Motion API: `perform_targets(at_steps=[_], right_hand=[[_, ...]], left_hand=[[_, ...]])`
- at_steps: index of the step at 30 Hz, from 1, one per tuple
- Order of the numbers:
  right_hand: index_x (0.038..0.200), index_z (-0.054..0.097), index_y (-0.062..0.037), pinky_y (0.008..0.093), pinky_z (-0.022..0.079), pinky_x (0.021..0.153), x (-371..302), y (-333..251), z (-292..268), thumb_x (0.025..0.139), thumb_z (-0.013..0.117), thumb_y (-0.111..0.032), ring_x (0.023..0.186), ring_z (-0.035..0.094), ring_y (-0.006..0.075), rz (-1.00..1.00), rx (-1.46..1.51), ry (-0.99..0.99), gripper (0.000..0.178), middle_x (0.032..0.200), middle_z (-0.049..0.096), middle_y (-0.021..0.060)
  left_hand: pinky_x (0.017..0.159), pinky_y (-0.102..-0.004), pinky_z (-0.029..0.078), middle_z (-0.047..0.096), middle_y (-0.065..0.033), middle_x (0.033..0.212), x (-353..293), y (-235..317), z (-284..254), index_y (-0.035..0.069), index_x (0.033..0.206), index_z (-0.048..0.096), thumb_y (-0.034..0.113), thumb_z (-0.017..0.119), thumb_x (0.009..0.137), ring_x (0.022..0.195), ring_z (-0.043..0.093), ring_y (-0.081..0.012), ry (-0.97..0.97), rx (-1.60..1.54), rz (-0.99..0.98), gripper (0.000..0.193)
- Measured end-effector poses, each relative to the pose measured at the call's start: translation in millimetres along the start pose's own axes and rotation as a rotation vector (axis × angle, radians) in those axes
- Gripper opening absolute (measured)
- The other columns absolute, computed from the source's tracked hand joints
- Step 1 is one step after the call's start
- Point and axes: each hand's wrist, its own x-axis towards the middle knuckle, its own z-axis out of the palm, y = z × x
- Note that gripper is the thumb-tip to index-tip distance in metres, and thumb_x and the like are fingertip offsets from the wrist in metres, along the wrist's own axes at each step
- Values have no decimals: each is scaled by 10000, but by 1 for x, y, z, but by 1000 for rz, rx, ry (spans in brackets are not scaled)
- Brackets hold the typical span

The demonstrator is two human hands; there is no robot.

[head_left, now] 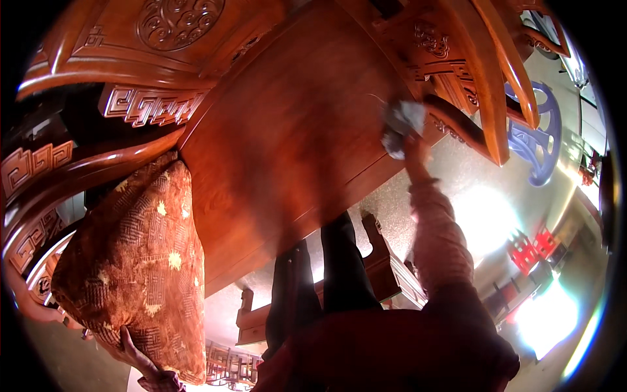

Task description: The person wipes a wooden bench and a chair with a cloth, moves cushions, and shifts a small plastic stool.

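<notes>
A brown patterned cushion point(140, 268) with pale yellow flowers is tilted up at the left of a polished wooden seat point(294, 130). My left hand point(138, 356) grips the lower edge of this cushion, with the thumb lying on its face and the other fingers mostly hidden. At the seat's right end, my right hand point(418, 160) is closed on a crumpled grey cloth point(403, 124). The cloth and fingers are smeared by motion. The cloth lies over the seat surface beside the carved armrest.
A carved wooden backrest point(124, 46) and a curved armrest point(483, 85) border the seat. Below stands a low wooden stool or bench point(382, 268) beside my legs. A purple plastic chair point(539, 134) and red objects point(532, 251) are off to the right.
</notes>
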Motion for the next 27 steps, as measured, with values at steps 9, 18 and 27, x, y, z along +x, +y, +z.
perform_targets(at_steps=[9, 18, 27], right_hand=[[1031, 653, -177, 420, 479, 559, -52, -7, -35, 781, 606, -276, 682, 638, 295, -197, 215, -15, 273, 722, 642, 154], [702, 602, -119, 478, 415, 422, -246, -79, 91, 742, 556, -258, 530, 596, 289, -740, 25, -364, 151, 587, 593, 71], [903, 675, -126, 368, 507, 640, -209, -168, 46, 739, 601, -355, 741, 640, 266, -548, 315, -504, 291, 792, 657, 97]], left_hand=[[1018, -422, 325, 359, -199, 1372, -6, 17, -2, -18, 1375, 314, 148, 622, 766, 1212, 389, -306, -48, -164, 27, 703], [1040, -407, 283, 352, -186, 1372, -5, 30, -3, -25, 1379, 292, 137, 616, 751, 1226, 371, -296, -76, -255, 10, 725], [982, -391, 363, 366, -188, 1358, -5, 16, -6, -24, 1380, 298, 147, 618, 774, 1177, 421, -291, -67, -240, 28, 706]])
